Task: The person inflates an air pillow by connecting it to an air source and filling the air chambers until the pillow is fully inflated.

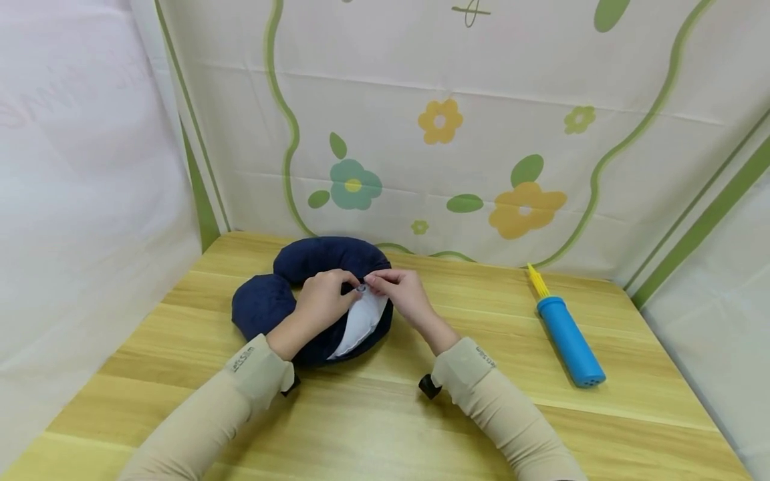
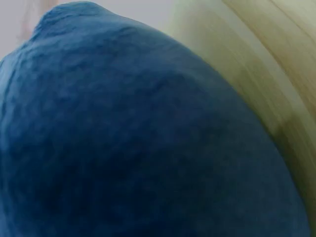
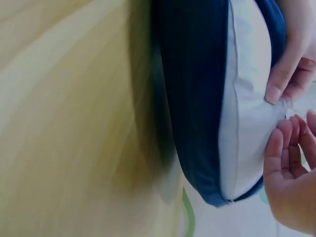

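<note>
A navy U-shaped neck pillow (image 1: pixel 325 257) lies on the table, its cover parted over a white inner bladder (image 1: pixel 365 317). On the bladder stands a small clear air valve (image 3: pixel 288 104). My left hand (image 1: pixel 321 300) reaches across the pillow and pinches the valve by its base. From the right, my right hand (image 1: pixel 404 294) pinches the valve's top between thumb and fingertips; the exact contact is partly covered by the fingers. The navy cover (image 2: pixel 148 108) fills most of the left wrist view, where neither hand shows.
A blue hand pump (image 1: pixel 570 341) with a yellow nozzle (image 1: pixel 537 280) lies on the right of the wooden table (image 1: pixel 373 427). A flower-printed cloth (image 1: pixel 391 153) hangs along the table's back edge. White cloth (image 1: pixel 90 200) hangs at the left side.
</note>
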Tool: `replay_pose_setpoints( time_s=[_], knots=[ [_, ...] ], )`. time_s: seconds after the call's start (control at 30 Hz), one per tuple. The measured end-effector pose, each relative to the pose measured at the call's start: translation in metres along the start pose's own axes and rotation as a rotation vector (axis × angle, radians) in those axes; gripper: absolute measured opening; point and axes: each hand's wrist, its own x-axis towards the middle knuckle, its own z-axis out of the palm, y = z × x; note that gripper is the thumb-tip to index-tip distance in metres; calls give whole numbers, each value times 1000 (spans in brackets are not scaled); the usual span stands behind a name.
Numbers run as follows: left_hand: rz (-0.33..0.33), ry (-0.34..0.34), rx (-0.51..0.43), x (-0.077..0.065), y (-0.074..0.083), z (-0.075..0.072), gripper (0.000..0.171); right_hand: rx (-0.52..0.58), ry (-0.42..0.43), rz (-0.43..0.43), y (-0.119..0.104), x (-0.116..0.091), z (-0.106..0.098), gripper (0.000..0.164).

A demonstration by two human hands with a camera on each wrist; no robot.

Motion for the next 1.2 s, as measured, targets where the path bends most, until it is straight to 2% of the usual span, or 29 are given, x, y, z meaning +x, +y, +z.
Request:
replay_pose_setpoints(
  time_s=[0.13, 0.3, 0.53, 0.67, 0.73, 0.87, 1.2],
  knots=[
    [14, -11, 10, 0, 1, 5, 13, -220, 0, -122, 1, -2, -5, 14],
    [18, -13, -12, -1, 0, 7, 13, -389, -8, -261, 2, -5, -7, 11],
    [19, -21, 31, -1, 0, 7, 13, -717, -32, -688, 8, -8, -10, 22],
    [39, -19, 112, 0, 3, 7, 14, -861, -45, -838, 11, -7, -15, 32],
    [60, -14, 157, 0, 4, 8, 15, -915, -49, -881, 12, -6, -18, 35],
    [85, -11, 204, -1, 8, 9, 15, -955, -64, -930, 15, -4, -20, 35],
    [115, 4, 171, 0, 7, 9, 12, -986, -70, -947, 14, -2, -19, 28]
  ],
)
